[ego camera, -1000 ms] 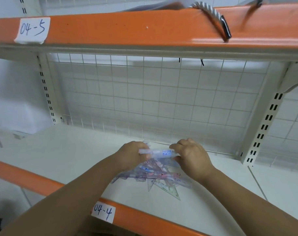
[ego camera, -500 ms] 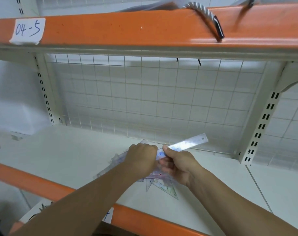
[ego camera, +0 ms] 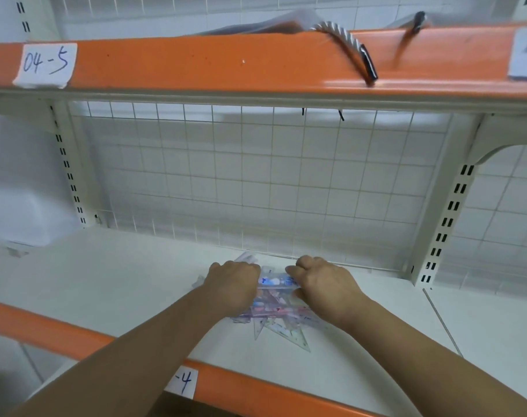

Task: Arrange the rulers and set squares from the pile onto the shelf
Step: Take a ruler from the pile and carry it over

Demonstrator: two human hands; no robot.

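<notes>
On the white shelf point(ego camera: 105, 281) marked by a paper label ending "-4" point(ego camera: 182, 383) on its orange front rail point(ego camera: 271, 389), a pile of clear rulers and set squares point(ego camera: 274, 311) lies near the middle, just before the wire grid back panel point(ego camera: 256, 182). A greenish set square point(ego camera: 289, 335) pokes out of the pile's near side, flat on the shelf. Both hands sit over the pile's far part with a clear ruler with blue print point(ego camera: 275, 281) stretched between them: the left hand point(ego camera: 235, 284) has its fingers curled round the ruler's left end, and the right hand point(ego camera: 325, 284) has its fingers bent and closed on the right end. Whether the ruler touches the pile beneath cannot be told. Overhead runs an orange beam point(ego camera: 196, 64) bearing a label "04-5" point(ego camera: 47, 64), with a twisted cord point(ego camera: 340, 34) hanging over it
</notes>
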